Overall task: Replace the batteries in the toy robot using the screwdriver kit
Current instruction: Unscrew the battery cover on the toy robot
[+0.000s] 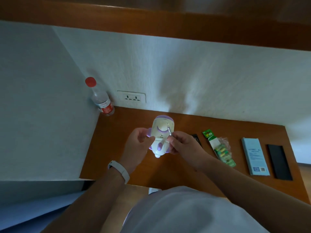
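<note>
A: Item one, the toy [161, 134]?

B: White and lilac plastic, held upright above the desk [127, 125], back side toward the camera. Judged light, a hollow rigid shell, smooth and a bit slippery. Best gripped round the waist or the base; the thin side limbs look like the parts to spare.

A: Left hand [138, 143]?

B: Cupped against the toy's left flank, fingers half curled round the body, steadying it. A white wristband [119, 170] sits on that wrist.

A: Right hand [182, 143]?

B: Closed in a pinch on the screwdriver [169, 131], a slim metal shaft. Its tip points up and away, at or very near the toy's back panel near the right edge. Whether it is seated in a screw, I cannot tell; too small. The lower fingers of that hand also press the toy's right side.

A: So toy relative to the hands?

B: Between them, touching both.

A: Handling note for the driver?

B: Stiff, thin, likely to skate off a tiny screw head on smooth plastic; it needs axial pressure and a firm hold from the left hand.

A: Remaining stock on the desk?

B: Battery pack [220, 148], green card with a torn blister, just right of the right hand. Further right a pale blue box [255, 156], then a black tray [279, 162]. A dark strip [196, 137] shows behind the right hand. Bottle [101, 98] with a red cap in the far corner, well apart.
</note>
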A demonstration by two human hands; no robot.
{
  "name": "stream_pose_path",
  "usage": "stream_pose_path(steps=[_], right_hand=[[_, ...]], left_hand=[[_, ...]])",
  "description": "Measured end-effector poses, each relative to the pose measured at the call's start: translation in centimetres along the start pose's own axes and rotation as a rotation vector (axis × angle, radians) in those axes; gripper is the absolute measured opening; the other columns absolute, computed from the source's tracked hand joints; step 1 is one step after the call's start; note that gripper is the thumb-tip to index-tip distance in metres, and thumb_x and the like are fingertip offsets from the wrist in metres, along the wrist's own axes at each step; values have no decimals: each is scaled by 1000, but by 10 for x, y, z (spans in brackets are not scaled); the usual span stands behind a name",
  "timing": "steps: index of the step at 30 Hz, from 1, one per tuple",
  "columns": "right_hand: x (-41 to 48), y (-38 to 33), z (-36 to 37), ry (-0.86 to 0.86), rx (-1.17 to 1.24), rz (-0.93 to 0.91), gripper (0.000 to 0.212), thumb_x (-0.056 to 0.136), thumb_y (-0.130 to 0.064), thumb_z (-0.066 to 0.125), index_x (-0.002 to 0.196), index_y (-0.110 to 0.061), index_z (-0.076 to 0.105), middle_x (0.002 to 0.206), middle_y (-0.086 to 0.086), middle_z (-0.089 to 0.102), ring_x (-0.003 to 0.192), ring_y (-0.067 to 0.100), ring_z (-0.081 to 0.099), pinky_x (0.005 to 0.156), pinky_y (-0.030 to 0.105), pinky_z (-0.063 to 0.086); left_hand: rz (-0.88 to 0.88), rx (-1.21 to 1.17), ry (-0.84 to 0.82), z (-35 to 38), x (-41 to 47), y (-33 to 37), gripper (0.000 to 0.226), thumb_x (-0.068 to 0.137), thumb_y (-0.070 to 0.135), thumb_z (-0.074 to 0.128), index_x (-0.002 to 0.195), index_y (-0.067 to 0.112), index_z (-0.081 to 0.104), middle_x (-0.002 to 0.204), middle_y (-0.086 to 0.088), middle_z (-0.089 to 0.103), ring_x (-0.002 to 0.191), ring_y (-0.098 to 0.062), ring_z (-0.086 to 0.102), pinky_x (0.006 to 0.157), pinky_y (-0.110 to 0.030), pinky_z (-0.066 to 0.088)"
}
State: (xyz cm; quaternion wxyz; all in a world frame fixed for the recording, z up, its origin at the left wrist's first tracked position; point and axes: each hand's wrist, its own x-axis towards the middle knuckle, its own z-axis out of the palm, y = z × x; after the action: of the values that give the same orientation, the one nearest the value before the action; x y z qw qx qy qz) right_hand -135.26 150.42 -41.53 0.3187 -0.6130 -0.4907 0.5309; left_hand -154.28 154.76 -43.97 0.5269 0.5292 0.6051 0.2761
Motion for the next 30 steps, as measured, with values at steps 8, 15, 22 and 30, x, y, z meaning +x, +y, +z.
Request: stream_pose_path(steps=[8,15,22,30], right_hand=[[19,2,-2,16,71,-28,29,104,-16,47,77,-18,56,71,-9,56,70,9,52,71,28,46],[28,5,-6,10,49,-2,28,103,-16,47,80,-3,56,80,3,57,78,16,52,76,34,43],[35,4,-10,-36,138,41,27,97,-31,49,74,-30,63,74,-10,62,74,6,57,71,20,47],[34,7,-13,-9,128,14,30,99,-32,48,73,-36,63,75,-11,62,72,5,56,69,20,46]], left_hand=[[-272,-123,-344,-6,37,-16,78,89,36,75,151,27,29,133,7,56,114,-13,59,92,-38,50],[-353,-230,-475,-5,51,-23,85,81,36,82,150,32,33,133,4,59,118,-21,61,81,-35,56],[-342,-317,-553,3,54,-19,110,66,24,84,156,30,20,141,-2,57,125,-28,59,102,-54,50],[-308,-351,-503,7,50,-12,115,54,27,90,152,32,28,135,-1,59,118,-28,64,96,-61,53]])
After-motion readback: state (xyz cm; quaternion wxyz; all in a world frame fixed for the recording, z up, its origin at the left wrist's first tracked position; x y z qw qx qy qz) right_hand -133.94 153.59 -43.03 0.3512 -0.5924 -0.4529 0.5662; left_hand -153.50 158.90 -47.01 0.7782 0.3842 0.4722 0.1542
